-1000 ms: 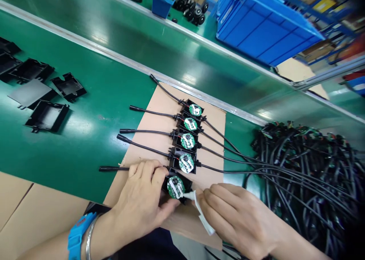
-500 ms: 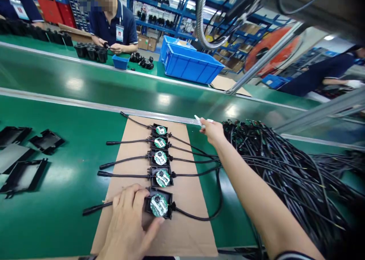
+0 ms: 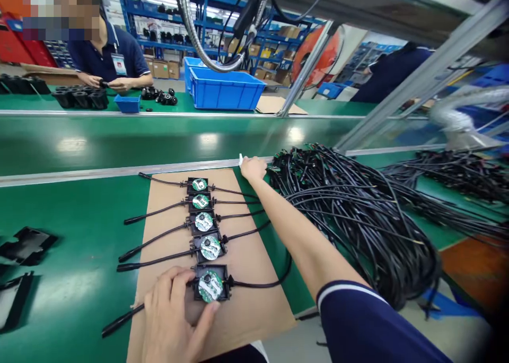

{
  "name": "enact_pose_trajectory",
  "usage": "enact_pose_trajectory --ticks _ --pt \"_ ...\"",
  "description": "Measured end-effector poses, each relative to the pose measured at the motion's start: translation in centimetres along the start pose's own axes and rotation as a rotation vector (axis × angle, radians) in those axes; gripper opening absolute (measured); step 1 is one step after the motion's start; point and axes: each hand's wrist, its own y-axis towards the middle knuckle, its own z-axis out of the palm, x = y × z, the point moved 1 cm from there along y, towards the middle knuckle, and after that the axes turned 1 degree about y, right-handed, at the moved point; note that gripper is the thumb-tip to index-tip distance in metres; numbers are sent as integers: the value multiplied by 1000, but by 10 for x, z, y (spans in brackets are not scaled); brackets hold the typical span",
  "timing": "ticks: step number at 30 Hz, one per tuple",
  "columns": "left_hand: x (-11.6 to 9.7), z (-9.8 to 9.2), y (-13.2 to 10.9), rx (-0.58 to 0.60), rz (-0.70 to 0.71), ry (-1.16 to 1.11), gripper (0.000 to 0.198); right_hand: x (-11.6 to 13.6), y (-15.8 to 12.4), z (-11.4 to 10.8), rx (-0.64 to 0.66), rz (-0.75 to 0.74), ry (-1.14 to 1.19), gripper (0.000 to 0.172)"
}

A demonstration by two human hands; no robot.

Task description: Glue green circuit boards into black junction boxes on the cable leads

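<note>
My left hand (image 3: 170, 310) grips the nearest black plastic box (image 3: 226, 275), fingers at its left side and thumb at its lower edge. A round green circuit board (image 3: 210, 286) with silvery-white patches lies in that box, with black cables leaving both sides. Several similar boxes with boards (image 3: 210, 247) stand in a column behind it on a cardboard sheet (image 3: 254, 299). At the bench's back rail, my right hand (image 3: 253, 167) is closed on a small white pointed object (image 3: 240, 160). Only its tip shows; the rest is hidden by the fingers.
A large heap of black cables (image 3: 350, 204) lies to the right. Loose black housings (image 3: 29, 245) are at the left. Beyond the metal rail (image 3: 170, 166), a co-worker (image 3: 115, 60) handles a small black part near blue bins (image 3: 226, 89). A flexible metal hose (image 3: 191, 34) hangs overhead.
The view has swung to the right. My right hand is nearer the cardboard's far corner, and less of the white object shows. My left hand keeps its hold on the nearest box.
</note>
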Motion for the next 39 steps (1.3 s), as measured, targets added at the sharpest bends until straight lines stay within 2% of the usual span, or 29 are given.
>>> enact_pose_trajectory --ticks 3,5,6,8,9,11,13,15,17,19,21,23,25,29,36,39 --pt "5 -11 3 89 41 -48 47 4 -31 -16 -65 -81 -4 36" --pt "9 -21 6 161 46 -111 46 -1 -71 -29 -3 -231 20 28" --pt "11 -25 8 187 43 -140 45 -6 -95 -36 65 -336 43 22" --pt "15 -31 13 220 30 -169 40 -21 -149 -46 355 -746 77 10" --pt "17 -31 15 230 21 -165 34 -30 -175 -50 445 -857 97 8" --pt "19 -31 20 253 24 -129 22 -50 -216 -47 576 -882 39 13" --pt "20 -29 23 265 63 -76 13 -65 -239 -36 588 -851 7 15" --pt "19 -31 25 252 117 -38 11 -74 -247 -25 503 -859 35 14" --pt "15 -36 25 218 161 -36 11 -79 -248 -22 369 -930 60 15" --pt "10 -44 26 180 198 -52 11 -80 -250 -30 259 -1037 26 20" --pt "4 -51 26 163 230 -48 13 -76 -254 -44 231 -1144 -43 25" --pt "-2 -55 28 175 254 -29 16 -68 -259 -57 288 -1191 -99 22" --pt "-4 -54 31 204 261 -3 19 -58 -261 -63 391 -1178 -143 21" --pt "-1 -44 35 295 230 51 22 -44 -254 -56 583 -1105 -237 22" --pt "5 -37 41 373 173 72 26 -30 -238 -37 666 -1049 -350 14" --pt "9 -40 45 395 156 1 23 -27 -236 -34 705 -1031 -401 23"
